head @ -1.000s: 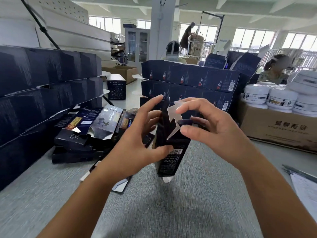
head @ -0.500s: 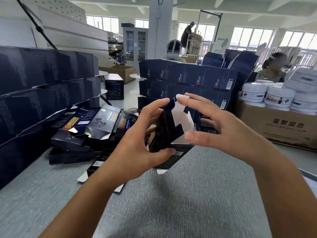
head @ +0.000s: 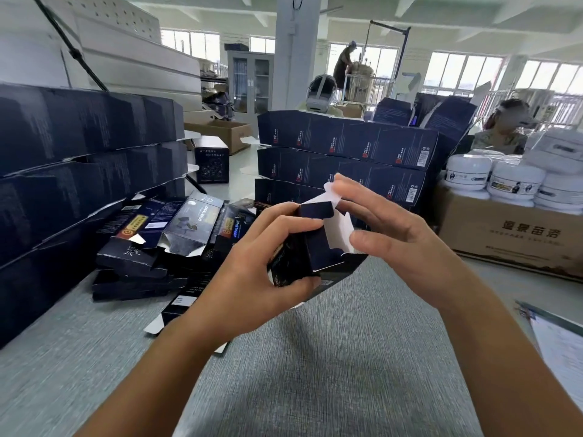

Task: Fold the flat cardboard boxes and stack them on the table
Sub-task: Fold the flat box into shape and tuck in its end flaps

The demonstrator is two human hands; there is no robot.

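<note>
Flap-folding looks to be the step in hand: a small dark navy cardboard box, opened into a tube, is held in the air above the grey textured table, its open end tipped up and to the right. The left hand grips the box's body, fingers curled over its upper edge and thumb pressed on its lower face. The right hand works the white-lined end flaps: forefinger on the raised tuck flap, thumb against the side flap, a loose pinch with the other fingers curled behind. Left of the box lies a heap of flat navy box blanks; beyond the box stand rows of folded navy boxes. Next, I judge, the side flaps need pressing inward and the tuck flap bending over and sliding into the opening, while the left hand keeps the tube square.
</note>
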